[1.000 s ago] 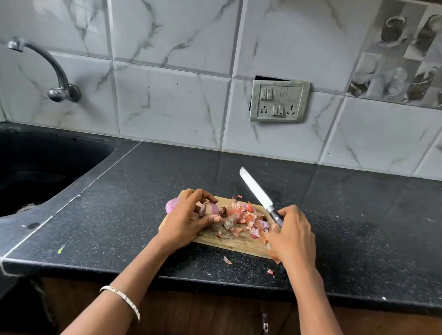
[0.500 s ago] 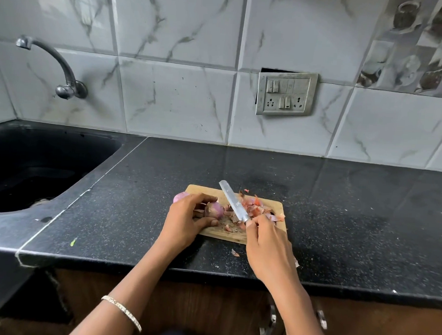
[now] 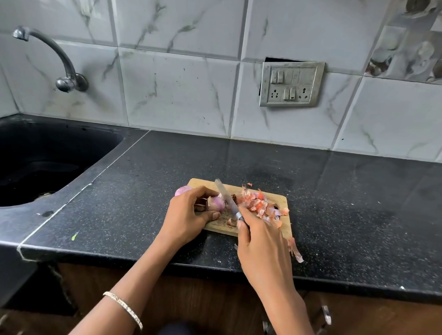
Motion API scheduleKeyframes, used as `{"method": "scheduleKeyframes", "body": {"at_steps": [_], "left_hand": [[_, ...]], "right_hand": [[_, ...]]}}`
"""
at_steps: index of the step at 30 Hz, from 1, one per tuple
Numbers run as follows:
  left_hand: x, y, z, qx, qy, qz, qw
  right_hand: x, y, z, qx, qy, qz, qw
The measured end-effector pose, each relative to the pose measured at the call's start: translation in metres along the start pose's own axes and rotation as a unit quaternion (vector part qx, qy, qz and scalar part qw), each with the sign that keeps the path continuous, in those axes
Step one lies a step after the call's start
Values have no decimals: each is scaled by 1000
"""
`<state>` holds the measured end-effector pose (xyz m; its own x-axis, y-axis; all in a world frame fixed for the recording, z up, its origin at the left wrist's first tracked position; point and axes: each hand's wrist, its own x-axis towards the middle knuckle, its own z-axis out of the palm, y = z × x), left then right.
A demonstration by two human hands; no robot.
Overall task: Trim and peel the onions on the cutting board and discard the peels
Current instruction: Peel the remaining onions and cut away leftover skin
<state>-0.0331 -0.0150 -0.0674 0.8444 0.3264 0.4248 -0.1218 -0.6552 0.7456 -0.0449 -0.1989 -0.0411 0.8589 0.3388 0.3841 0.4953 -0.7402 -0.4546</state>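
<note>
L hand (image 3: pixel 189 217) pinches the onion (image 3: pixel 216 203) at the board's (image 3: pixel 220 228) left end; R hand (image 3: pixel 262 243) grips the knife (image 3: pixel 227 199), blade against the onion's right side. Best, I'd say: hold well back from the blade, press it so it can't roll, take only the tip.

Knife (image 3: pixel 226 198) against onion (image 3: pixel 216 203) on cutting board (image 3: pixel 220 227)

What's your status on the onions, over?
Left hand holds onion on board. Right hand grips knife, blade at onion. Peels piled right, not yet discarded.
</note>
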Motion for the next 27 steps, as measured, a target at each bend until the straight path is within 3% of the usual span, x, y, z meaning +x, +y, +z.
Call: {"method": "scheduleKeyframes", "body": {"at_steps": [10,27], "left_hand": [[0,2,0,0,3,6,1000],[5,-1,2,1,-19,5,1000]], "right_hand": [[-2,-4,-2,2,13,-13,1000],[24,-9,4,48,-31,-2,998]]}}
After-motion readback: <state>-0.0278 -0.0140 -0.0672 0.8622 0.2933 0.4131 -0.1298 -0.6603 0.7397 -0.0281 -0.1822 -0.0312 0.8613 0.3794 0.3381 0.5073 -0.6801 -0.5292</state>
